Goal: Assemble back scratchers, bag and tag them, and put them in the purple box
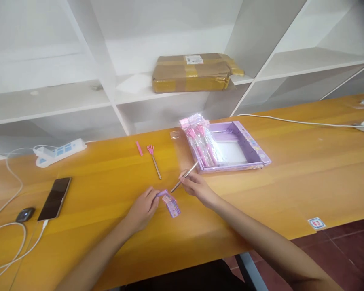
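My left hand (143, 209) is closed around a short purple handle (162, 193). In my right hand (197, 186) a thin metal rod (176, 187) is pinched at a slant, its lower end close to the handle but seemingly apart from it. A small purple and pink printed card (172, 207) lies just below the handle. Farther back on the table rests a pink hand-shaped back scratcher head on a metal rod (156, 166), beside a loose pink handle (139, 148). Wrapped pink back scratchers (202, 147) lean over the left side of a purple open box (253, 139).
On the left are a power strip (60, 152), a phone (55, 199) with a white cable, and a black mouse (25, 215). A taped cardboard parcel (191, 74) sits on the white shelf behind. Another white cable (297, 121) crosses the table's right back.
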`<state>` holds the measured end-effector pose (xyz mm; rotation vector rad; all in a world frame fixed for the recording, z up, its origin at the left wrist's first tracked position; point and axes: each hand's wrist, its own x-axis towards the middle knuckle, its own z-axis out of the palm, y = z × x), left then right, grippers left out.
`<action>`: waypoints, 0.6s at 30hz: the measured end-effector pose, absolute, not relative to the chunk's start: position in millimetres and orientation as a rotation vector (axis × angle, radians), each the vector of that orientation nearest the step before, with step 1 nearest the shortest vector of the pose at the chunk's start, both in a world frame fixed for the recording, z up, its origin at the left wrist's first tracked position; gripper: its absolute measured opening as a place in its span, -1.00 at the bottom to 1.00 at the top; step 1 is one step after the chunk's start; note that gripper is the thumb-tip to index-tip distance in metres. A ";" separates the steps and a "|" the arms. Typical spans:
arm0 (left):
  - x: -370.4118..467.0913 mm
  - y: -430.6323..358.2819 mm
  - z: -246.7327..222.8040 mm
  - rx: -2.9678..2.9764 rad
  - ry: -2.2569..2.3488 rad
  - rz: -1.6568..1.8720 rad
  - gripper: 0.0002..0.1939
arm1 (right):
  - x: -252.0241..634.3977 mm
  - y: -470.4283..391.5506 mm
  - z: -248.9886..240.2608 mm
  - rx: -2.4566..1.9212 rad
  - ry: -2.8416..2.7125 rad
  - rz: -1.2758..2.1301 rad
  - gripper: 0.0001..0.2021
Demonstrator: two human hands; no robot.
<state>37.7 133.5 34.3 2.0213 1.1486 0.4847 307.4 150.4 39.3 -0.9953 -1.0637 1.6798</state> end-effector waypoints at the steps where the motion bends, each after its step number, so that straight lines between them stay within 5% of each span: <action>1: 37.9 132.3 33.6 2.014 1.140 0.493 -0.68 | 308.9 148.2 38.7 -0.958 -1.032 1.717 -0.58; 5: 34.7 131.6 20.5 1.998 1.154 0.514 -0.62 | 311.0 143.5 32.9 -0.895 -0.958 1.755 -0.49; 18: 28.9 138.9 0.6 1.950 1.144 0.627 -0.59 | 297.4 142.6 -6.0 -0.946 -0.878 1.657 -0.67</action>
